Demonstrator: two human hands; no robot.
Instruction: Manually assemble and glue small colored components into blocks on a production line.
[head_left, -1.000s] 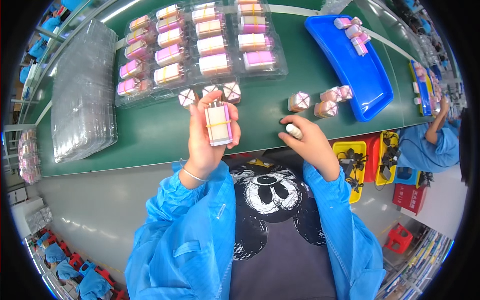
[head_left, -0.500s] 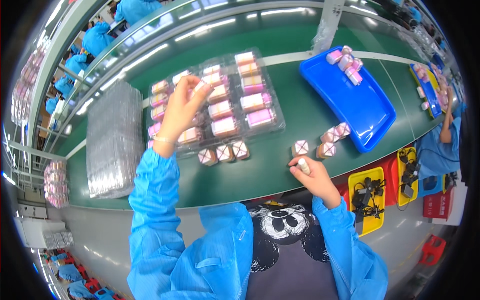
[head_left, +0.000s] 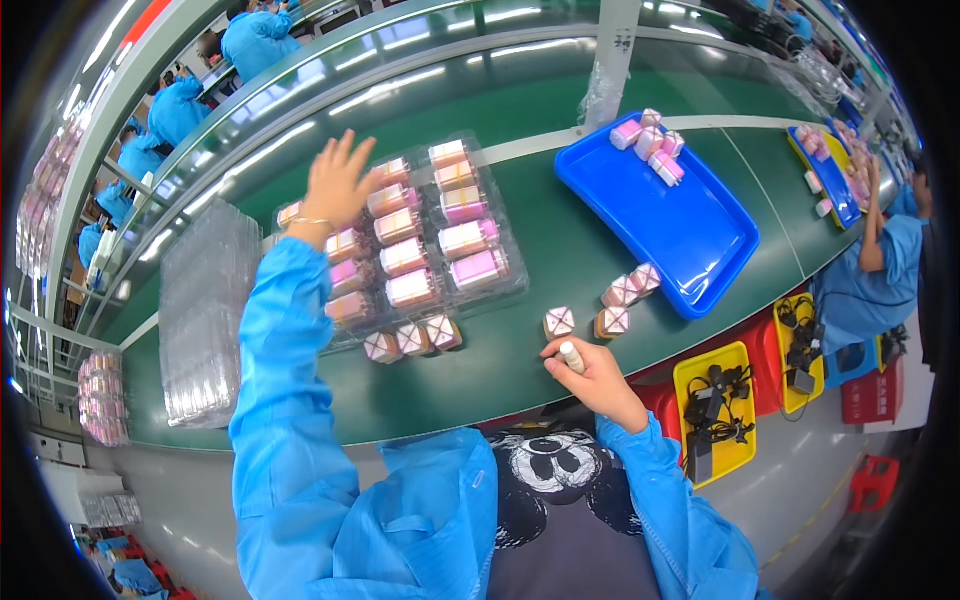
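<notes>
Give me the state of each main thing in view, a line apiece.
Left hand: open, fingers spread
Right hand: closed around the white stick
White stick: held
Clear tray: loaded with blocks
Blue tray: mostly bare, blocks at its far end
Trays at left: stacked
Nearer yellow bin: holding cables

White characters [head_left: 882, 398] — on red box [head_left: 856, 402]

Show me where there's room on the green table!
The table is bare between the clear tray and blue bin, and between the three blocks and right hand. The bin's near end is bare too. Crowded: the tray, the bin's far end, and just beyond that hand.
</notes>
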